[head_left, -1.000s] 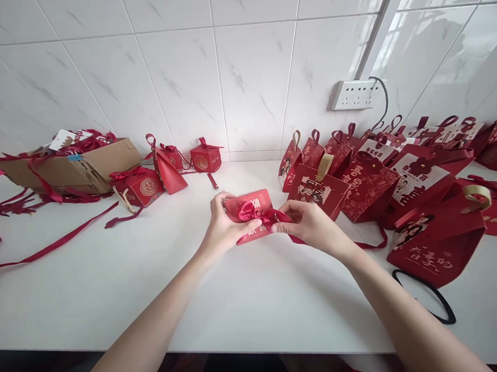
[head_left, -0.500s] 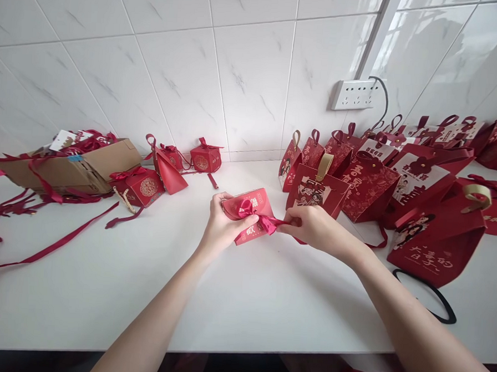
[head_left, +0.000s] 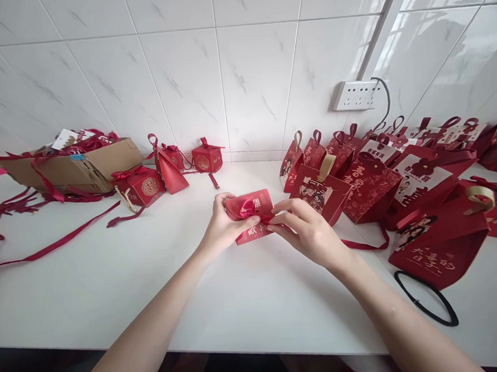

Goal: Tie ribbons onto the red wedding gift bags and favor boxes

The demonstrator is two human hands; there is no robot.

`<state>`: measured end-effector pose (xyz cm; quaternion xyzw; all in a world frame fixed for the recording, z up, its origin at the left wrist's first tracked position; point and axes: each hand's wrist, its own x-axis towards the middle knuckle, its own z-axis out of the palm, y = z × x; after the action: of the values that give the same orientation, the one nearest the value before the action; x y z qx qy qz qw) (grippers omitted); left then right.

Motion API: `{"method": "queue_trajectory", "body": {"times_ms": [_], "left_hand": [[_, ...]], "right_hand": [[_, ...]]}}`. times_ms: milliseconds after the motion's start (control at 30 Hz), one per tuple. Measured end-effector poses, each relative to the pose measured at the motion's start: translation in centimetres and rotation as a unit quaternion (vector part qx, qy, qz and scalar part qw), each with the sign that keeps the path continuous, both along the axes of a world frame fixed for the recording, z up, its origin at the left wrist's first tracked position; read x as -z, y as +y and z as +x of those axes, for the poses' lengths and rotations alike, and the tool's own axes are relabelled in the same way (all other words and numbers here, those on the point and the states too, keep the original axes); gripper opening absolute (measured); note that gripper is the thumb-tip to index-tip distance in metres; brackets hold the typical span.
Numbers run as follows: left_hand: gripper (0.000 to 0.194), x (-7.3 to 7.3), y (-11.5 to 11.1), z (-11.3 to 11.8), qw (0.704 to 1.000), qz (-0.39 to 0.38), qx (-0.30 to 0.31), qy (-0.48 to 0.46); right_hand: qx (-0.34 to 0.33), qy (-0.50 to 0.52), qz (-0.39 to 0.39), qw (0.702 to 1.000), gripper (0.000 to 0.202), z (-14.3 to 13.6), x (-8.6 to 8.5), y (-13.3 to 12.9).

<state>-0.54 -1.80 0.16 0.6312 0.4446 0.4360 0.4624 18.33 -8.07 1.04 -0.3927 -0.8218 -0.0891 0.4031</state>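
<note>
A small red gift box [head_left: 252, 239] with gold lettering is tilted above the white table, in the middle of the view. My left hand [head_left: 228, 222] grips it from the left, fingers behind and thumb pressed on the front face. Across that face runs a shiny red ribbon bow [head_left: 248, 208], its left loop puffed out. At the box's right edge, my right hand [head_left: 302, 227] pinches the ribbon between thumb and fingertips, partly covering the bow's right side.
Red gift boxes with loop handles [head_left: 371, 187] crowd the right side; a black ring-shaped band [head_left: 426, 298] lies before them. Leftward are a cardboard box [head_left: 61, 173] of ribbons, several small red boxes [head_left: 147, 186] and a loose ribbon [head_left: 62, 248]. A wall socket strip [head_left: 356, 96] hangs behind.
My right hand has moved left, closer to the box, with its fingers more spread. The ribbon's right part, earlier stretched out to the right, is now bunched near the bow. My left hand stays put.
</note>
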Motion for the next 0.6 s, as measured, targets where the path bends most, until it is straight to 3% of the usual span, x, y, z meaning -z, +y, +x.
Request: {"method": "queue_trajectory", "body": {"times_ms": [100, 233, 333, 467, 600], "left_hand": [[0.066, -0.1, -0.1, -0.1, 1.0, -0.009, 0.016, 0.024], [0.068, 0.0, -0.1, -0.3, 0.999, -0.013, 0.031, 0.029], [0.065, 0.3, -0.1, -0.3, 0.994, 0.095, 0.003, 0.056], [0.044, 0.3, -0.5, -0.2, 0.95, 0.293, -0.017, 0.106], [0.007, 0.0, -0.8, -0.3, 0.931, 0.341, -0.047, 0.12]], "right_hand": [[-0.01, 0.114, -0.057, 0.992, 0.012, 0.0, 0.0, 0.0], [0.055, 0.233, -0.189, 0.952, 0.018, -0.3, 0.1, 0.2], [0.045, 0.326, -0.265, 0.906, 0.029, -0.4, 0.1, 0.6], [-0.001, 0.402, -0.334, 0.852, 0.038, -0.6, 0.2, 1.1], [-0.008, 0.407, -0.337, 0.849, 0.041, -0.6, 0.4, 1.3]]}}
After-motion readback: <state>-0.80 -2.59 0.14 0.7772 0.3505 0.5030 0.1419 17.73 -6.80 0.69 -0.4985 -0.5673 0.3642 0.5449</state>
